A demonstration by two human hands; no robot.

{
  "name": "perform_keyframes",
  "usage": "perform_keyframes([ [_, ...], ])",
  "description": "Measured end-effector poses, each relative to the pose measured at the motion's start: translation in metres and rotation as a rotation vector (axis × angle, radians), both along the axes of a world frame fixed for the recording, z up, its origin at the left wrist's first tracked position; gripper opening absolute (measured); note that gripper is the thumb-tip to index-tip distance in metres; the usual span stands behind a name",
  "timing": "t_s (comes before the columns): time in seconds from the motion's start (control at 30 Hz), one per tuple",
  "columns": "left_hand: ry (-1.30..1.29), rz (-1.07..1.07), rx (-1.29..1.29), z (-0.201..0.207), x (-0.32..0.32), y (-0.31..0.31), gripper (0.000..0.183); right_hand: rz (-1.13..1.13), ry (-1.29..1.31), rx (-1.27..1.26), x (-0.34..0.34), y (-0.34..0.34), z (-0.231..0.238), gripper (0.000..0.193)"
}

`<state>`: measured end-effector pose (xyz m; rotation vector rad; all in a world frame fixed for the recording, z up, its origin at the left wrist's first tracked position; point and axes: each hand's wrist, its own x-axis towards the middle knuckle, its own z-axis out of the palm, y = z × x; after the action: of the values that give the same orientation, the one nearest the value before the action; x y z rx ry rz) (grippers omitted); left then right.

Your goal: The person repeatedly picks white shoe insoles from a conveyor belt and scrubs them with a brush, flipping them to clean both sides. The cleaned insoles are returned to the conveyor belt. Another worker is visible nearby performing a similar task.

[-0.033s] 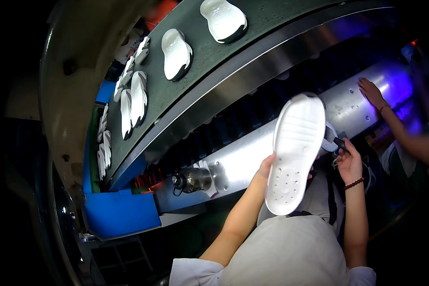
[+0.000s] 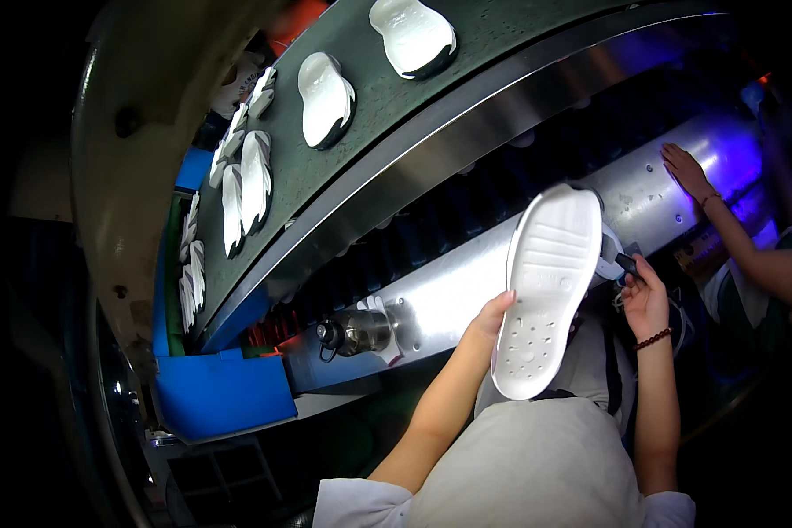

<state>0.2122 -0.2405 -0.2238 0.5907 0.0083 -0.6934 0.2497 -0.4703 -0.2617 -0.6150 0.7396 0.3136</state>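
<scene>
A white shoe sole [image 2: 554, 290] is upright in front of my lap, its grooved and pitted face toward me. My left hand [image 2: 495, 315] grips its left edge, thumb on the near face; the other fingers are hidden behind it. To the right of the sole, my right hand [image 2: 647, 295] is closed on a small black-handled tool [image 2: 627, 263], whose far end I cannot make out. Beside that tool, partly behind the sole, shows a white curved piece [image 2: 609, 253] too hidden to name.
White and dark soles [image 2: 326, 101] lie on a green conveyor belt [image 2: 370, 123] with a metal rail. On the metal bench [image 2: 440, 304] stands a dark bottle [image 2: 361, 333] on white cloth. A blue box [image 2: 224, 396] is at left. A co-worker's hand [image 2: 686, 172] rests on the bench's right end.
The sole's upper end has dipped slightly and its face has tilted a little. My left hand still grips it; my right hand has stayed in place.
</scene>
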Motion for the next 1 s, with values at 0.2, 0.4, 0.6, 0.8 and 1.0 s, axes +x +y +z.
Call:
perform_keyframes([
  [0.2,0.056,0.237,0.148,-0.003,-0.020,0.022,0.086,0.054,-0.011,0.054,0.001,0.007,-0.009,0.020],
  [0.4,0.089,0.312,0.007,0.021,-0.021,0.013,0.098,0.063,0.036,0.068,0.002,0.018,-0.002,0.019],
  [0.6,0.226,0.452,0.116,0.007,-0.023,0.014,0.082,0.075,0.016,0.068,0.004,0.015,-0.005,0.020],
  [0.8,0.184,0.475,0.103,0.011,-0.015,0.016,0.077,0.089,0.015,0.078,0.005,0.016,-0.012,0.021],
  [1.0,0.190,0.493,0.091,0.016,-0.009,0.011,0.077,0.109,0.009,0.086,0.007,0.019,-0.013,0.022],
])
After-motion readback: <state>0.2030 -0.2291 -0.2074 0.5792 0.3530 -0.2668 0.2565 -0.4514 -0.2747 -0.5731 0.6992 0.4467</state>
